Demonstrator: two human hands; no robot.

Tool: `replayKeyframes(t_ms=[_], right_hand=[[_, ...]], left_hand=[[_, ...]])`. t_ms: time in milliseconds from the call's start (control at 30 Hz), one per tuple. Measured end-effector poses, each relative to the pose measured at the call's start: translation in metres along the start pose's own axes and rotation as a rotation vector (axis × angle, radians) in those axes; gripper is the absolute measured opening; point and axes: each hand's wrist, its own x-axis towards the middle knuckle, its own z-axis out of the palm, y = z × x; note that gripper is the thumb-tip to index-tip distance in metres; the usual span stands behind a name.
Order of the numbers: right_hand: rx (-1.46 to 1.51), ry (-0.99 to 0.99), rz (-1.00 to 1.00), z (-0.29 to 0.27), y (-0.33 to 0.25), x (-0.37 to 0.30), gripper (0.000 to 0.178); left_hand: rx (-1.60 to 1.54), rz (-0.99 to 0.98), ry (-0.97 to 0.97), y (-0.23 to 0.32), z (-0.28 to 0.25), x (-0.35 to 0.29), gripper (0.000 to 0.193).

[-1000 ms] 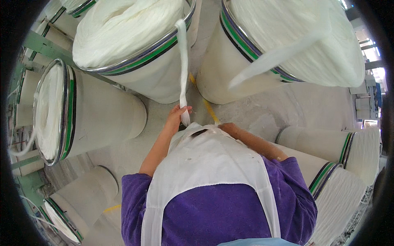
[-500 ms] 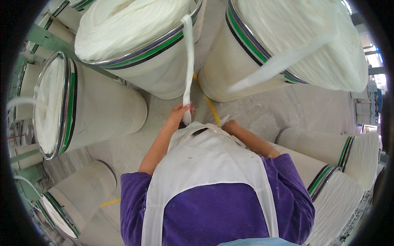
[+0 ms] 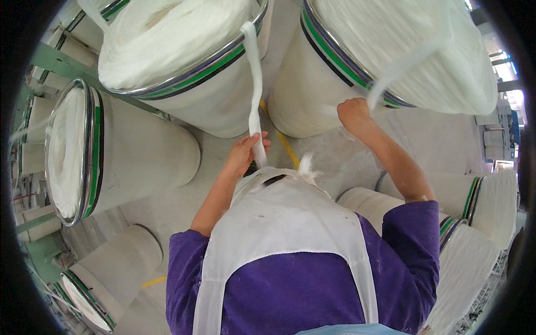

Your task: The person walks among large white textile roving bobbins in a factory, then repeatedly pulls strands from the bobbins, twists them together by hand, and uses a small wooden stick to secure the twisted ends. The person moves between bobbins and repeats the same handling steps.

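My left hand (image 3: 242, 153) is closed round the lower part of a white fibre sliver (image 3: 255, 84), which hangs over the rim of the far left can (image 3: 206, 106). Its lower end drops in front of my apron. My right hand (image 3: 355, 115) is raised in a fist beside the far right can (image 3: 301, 95). A second sliver (image 3: 385, 78), blurred, comes down from that can to the edge of this fist; whether the fingers grip it is hidden. A white fibre tuft (image 3: 306, 166) sticks up at the top of my white apron (image 3: 279, 218).
Another can of sliver (image 3: 145, 151) leans into view at the left, with a smaller-looking can (image 3: 120, 262) below it. More full cans (image 3: 463, 268) stand at the right. A yellow line (image 3: 287, 148) runs along the grey floor between the two far cans.
My right hand has risen from the apron's top edge toward the far right can, leaving a fibre tuft there. That can's sliver has swung downward to the hand. The left hand keeps its hold.
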Motion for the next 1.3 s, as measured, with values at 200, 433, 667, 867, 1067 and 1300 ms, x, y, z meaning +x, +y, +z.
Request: replayKeyframes(t_ms=[200, 433, 667, 867, 1067, 1300], right_hand=[[1.714, -0.068, 0.070, -0.044, -0.021, -0.012, 0.042], [1.690, 0.295, 0.018, -0.072, -0.067, -0.029, 0.038], [1.695, 0.439, 0.120, -0.076, -0.062, -0.034, 0.039], [1.792, 0.519, 0.058, -0.082, -0.059, -0.043, 0.024], [1.603, 0.795, -0.093, -0.085, -0.069, -0.045, 0.027], [1.464, 0.821, 0.091, -0.090, -0.076, -0.043, 0.021]], left_hand=[[-0.309, 0.033, -0.220, 0.044, 0.049, -0.013, 0.037], [-0.190, 0.151, -0.313, 0.079, 0.091, -0.022, 0.038], [-0.235, 0.149, -0.291, 0.087, 0.100, -0.028, 0.034], [-0.235, 0.222, -0.250, 0.095, 0.098, -0.018, 0.033], [-0.209, 0.418, -0.367, 0.112, 0.113, -0.029, 0.049], [-0.260, 0.509, -0.299, 0.126, 0.145, -0.039, 0.049]])
